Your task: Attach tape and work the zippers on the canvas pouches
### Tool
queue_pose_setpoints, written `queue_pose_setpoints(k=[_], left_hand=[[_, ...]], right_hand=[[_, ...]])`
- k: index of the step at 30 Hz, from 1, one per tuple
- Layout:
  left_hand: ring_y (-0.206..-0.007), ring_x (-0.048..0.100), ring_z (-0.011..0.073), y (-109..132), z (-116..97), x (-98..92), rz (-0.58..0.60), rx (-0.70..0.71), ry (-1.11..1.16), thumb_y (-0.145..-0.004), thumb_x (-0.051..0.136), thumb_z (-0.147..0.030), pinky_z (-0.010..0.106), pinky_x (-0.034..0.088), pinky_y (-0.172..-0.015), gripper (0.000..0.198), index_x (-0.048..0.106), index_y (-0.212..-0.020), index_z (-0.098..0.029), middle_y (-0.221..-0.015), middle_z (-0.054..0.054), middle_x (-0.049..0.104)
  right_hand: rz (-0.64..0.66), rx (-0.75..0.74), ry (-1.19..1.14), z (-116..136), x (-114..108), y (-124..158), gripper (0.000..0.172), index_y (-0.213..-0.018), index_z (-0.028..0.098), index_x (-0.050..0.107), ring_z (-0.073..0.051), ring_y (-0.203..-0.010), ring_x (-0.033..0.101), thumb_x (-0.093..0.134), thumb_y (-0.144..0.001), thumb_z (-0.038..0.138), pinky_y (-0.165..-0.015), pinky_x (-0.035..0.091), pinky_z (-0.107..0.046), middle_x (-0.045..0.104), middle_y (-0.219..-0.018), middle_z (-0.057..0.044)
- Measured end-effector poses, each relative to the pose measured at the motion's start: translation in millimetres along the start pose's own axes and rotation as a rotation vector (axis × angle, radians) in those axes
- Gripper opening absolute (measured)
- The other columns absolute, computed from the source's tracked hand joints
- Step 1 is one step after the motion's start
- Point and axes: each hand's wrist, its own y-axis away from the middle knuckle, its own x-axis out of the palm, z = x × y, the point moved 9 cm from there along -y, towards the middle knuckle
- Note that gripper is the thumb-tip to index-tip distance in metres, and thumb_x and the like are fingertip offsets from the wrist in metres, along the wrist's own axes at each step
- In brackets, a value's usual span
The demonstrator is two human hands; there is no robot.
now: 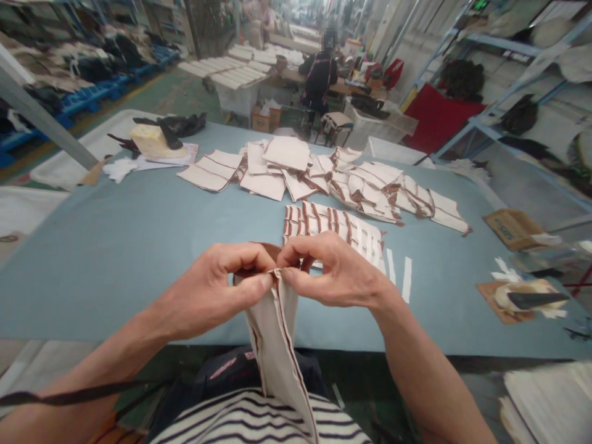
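Both hands meet at the top end of a cream fabric piece with brown edging (271, 333), which hangs down over the table's front edge against the striped shirt. My left hand (219, 287) pinches it from the left, thumb in front. From the right, my right hand (330, 271) pinches the same end, its fingertips close to the seam. Just behind my right hand lies a row of overlapping cream pieces with brown edges (319, 216), partly hidden by that hand. White strips (406, 280) lie to its right.
On the blue-grey table (115, 265), a pile of cream fabric pieces (287, 154) spreads along the back. A yellowish block (150, 142) stands back left. A taped roll on a brown board (485, 302) and a cardboard box (513, 228) are at right. Beyond, a person (319, 77) works.
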Motion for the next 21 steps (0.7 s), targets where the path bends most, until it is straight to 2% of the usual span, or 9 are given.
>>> queue_pose_setpoints(k=[3, 7, 10, 14, 21], left_hand=[[-0.061, 0.05, 0.011, 4.0, 6.6, -0.5, -0.008, -0.032, 0.053, -0.088, 0.064, -0.033, 0.02, 0.039, -0.056, 0.023, 0.072, -0.074, -0.016, -0.065, -0.004, 0.058], [-0.063, 0.054, 0.013, 10.2, 22.5, 7.4, 0.101, -0.182, 0.128, -0.085, 0.066, -0.04, 0.021, 0.043, -0.057, 0.027, 0.071, -0.078, -0.015, -0.07, -0.001, 0.062], [-0.062, 0.054, 0.0136, 13.1, 29.4, 11.7, 0.153, -0.252, 0.151, -0.084, 0.066, -0.043, 0.022, 0.044, -0.057, 0.029, 0.067, -0.076, -0.015, -0.068, -0.001, 0.059], [-0.059, 0.051, 0.0127, 12.0, 27.3, 12.3, 0.119, -0.198, 0.157, -0.086, 0.062, -0.044, 0.022, 0.043, -0.055, 0.031, 0.062, -0.071, -0.017, -0.065, -0.003, 0.055], [-0.055, 0.045, 0.0105, 15.6, 19.5, 11.7, 0.019, -0.072, 0.059, -0.091, 0.057, -0.041, 0.02, 0.036, -0.051, 0.034, 0.064, -0.069, -0.016, -0.06, -0.004, 0.051]], right_hand=[[0.0, 0.031, -0.068, -5.1, 7.0, 2.0, 0.009, -0.079, 0.019, 0.064, -0.01, -0.062, 0.055, 0.061, -0.088, 0.02, -0.058, 0.043, -0.021, 0.065, -0.07, 0.004], [-0.007, 0.053, -0.102, -7.1, 14.5, 5.9, 0.011, -0.077, 0.018, 0.064, -0.009, -0.061, 0.054, 0.061, -0.088, 0.019, -0.058, 0.043, -0.02, 0.063, -0.07, 0.004], [-0.027, 0.036, -0.107, -3.5, 16.7, 7.9, 0.011, -0.077, 0.019, 0.063, -0.009, -0.061, 0.053, 0.062, -0.088, 0.018, -0.058, 0.041, -0.021, 0.061, -0.069, 0.005], [-0.056, 0.035, -0.125, -3.8, 17.5, 8.7, 0.011, -0.077, 0.019, 0.061, -0.009, -0.061, 0.051, 0.062, -0.088, 0.018, -0.057, 0.041, -0.021, 0.059, -0.068, 0.005], [-0.055, 0.021, -0.16, -11.7, 20.0, 9.6, 0.009, -0.079, 0.02, 0.061, -0.009, -0.061, 0.052, 0.061, -0.088, 0.02, -0.057, 0.04, -0.021, 0.061, -0.069, 0.005]])
